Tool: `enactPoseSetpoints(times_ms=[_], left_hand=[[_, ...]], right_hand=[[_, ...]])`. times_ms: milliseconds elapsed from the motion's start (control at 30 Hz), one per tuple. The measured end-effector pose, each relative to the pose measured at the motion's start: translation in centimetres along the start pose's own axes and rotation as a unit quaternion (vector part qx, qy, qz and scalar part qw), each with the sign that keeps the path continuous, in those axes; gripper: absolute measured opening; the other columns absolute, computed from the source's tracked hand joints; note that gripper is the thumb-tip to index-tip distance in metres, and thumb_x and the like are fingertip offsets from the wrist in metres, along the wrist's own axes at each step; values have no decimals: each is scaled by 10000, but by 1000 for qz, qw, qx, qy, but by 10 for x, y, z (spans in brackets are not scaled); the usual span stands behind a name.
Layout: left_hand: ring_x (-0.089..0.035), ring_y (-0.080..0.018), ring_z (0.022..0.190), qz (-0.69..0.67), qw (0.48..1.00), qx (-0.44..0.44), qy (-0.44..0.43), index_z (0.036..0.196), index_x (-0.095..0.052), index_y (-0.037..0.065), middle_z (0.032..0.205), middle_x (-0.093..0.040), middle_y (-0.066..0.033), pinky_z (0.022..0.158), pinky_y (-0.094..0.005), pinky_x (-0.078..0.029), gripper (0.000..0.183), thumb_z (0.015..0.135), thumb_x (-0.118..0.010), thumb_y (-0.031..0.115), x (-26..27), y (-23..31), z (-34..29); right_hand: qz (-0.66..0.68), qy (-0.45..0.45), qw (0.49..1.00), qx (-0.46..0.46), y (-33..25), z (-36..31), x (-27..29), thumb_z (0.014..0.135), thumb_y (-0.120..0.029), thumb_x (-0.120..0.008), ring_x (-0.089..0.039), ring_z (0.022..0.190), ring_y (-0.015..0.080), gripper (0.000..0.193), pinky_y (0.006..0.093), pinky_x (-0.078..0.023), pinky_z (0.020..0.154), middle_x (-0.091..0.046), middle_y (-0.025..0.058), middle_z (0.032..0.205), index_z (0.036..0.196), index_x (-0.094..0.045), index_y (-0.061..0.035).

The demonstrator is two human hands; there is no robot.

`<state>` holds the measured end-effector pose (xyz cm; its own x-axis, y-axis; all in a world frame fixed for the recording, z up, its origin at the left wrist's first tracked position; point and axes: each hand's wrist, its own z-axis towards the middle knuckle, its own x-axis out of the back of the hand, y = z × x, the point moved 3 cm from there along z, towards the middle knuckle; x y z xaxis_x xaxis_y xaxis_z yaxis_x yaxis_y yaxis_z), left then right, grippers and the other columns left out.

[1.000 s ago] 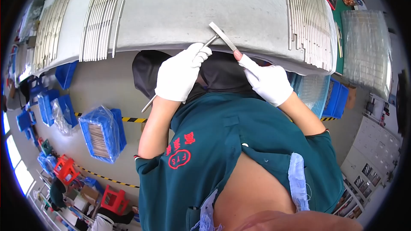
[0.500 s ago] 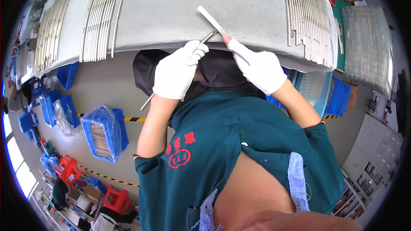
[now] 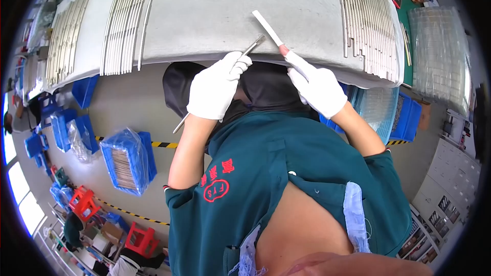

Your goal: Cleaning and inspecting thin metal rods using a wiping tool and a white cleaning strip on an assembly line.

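My left hand (image 3: 214,89), in a white glove, is closed around a thin metal rod (image 3: 252,45). The rod slants past my wrist, its lower end showing beside my forearm and its upper end near the table edge. My right hand (image 3: 318,88), also gloved but with a bare fingertip showing, grips a flat, narrow white strip (image 3: 267,27). The strip points up and left over the table. A small gap separates it from the rod's upper end. Both hands are just in front of the pale covered table (image 3: 204,25).
Rows of similar metal rods lie on the table at left (image 3: 124,23) and right (image 3: 365,25). A blue crate of rods wrapped in plastic (image 3: 128,161) stands on the floor at left. Blue bins (image 3: 407,117) are below the table at right. Red stools (image 3: 141,239) stand farther off.
The white strip has moved right and slightly down, away from the rod's tip, which it met or crossed before. My left hand has shifted slightly right with the rod.
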<state>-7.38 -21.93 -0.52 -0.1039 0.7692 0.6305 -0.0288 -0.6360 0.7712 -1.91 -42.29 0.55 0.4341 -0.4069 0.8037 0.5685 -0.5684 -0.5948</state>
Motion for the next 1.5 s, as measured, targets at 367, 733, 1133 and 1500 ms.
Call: enactPoseSetpoints(times_ms=[367,733,1133,1500], left_hand=[[-621,-187,890,-15,998,-28,-52,1007,-630,67,1030,-636,-43,761,-259,-499,182,886,-508,129,1,-4,3],[-626,-196,895,-84,990,46,-99,1018,-622,47,997,-650,-67,783,-266,-487,202,899,-511,168,1,-8,6],[-624,-200,898,-104,981,121,-109,1017,-622,55,1000,-649,-64,783,-272,-483,205,902,-512,183,0,2,6],[-626,-194,875,-132,971,172,-101,1031,-627,71,1032,-634,-41,775,-262,-495,198,897,-505,151,-6,1,3]], right_hand=[[-220,11,974,43,-13,6,-11,873,-168,-519,-492,374,196,560,330,-389,377,-470,30,468,1402,-345,-230],[-241,40,968,63,-14,5,-11,830,-116,-553,-470,364,171,565,303,-380,369,-448,18,471,1371,-410,-187],[-235,43,969,66,-5,-11,-11,793,-58,-581,-469,372,175,528,302,-385,380,-472,28,472,1302,-506,-172],[-219,46,972,76,-2,-10,-8,853,-174,-514,-472,338,184,585,317,-373,344,-453,19,442,1406,-346,-258]])
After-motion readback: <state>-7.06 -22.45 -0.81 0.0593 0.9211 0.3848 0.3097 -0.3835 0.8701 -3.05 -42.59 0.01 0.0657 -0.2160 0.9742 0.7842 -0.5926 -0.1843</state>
